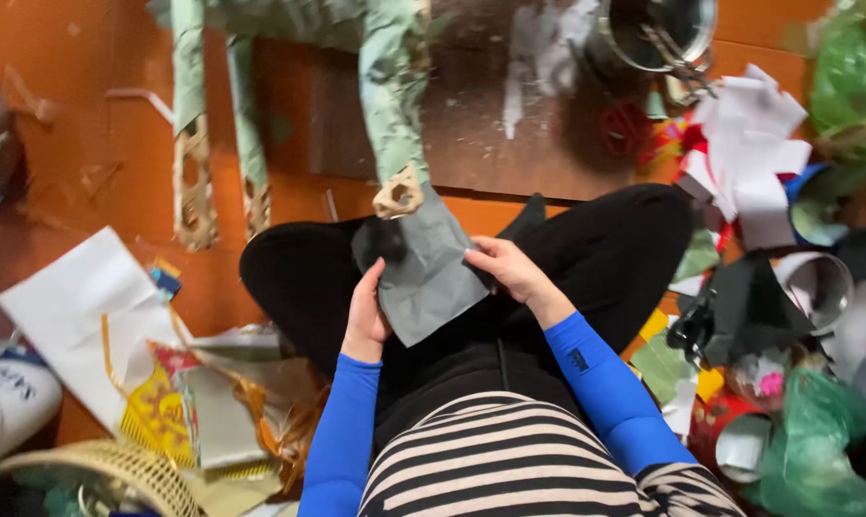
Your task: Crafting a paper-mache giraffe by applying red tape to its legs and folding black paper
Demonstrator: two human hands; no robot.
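Note:
I sit cross-legged on an orange floor, black trousers under my hands. My left hand (366, 311) grips the left edge of a grey-green sheet of paper (428, 273). My right hand (510, 270) pinches the same sheet's right edge. The sheet lies over my lap, and its top meets the foot of a paper-covered cardboard figure (390, 105). That figure has long pale green legs ending in bare cardboard feet (196, 196). Both arms wear bright blue sleeves.
White paper sheets (84, 306) and yellow wrappers lie at my left, beside a woven basket (117, 469). A metal pot (658, 33) stands at top right. White paper scraps (754, 144), a tape roll (821, 282), green plastic bags (816, 460) crowd the right.

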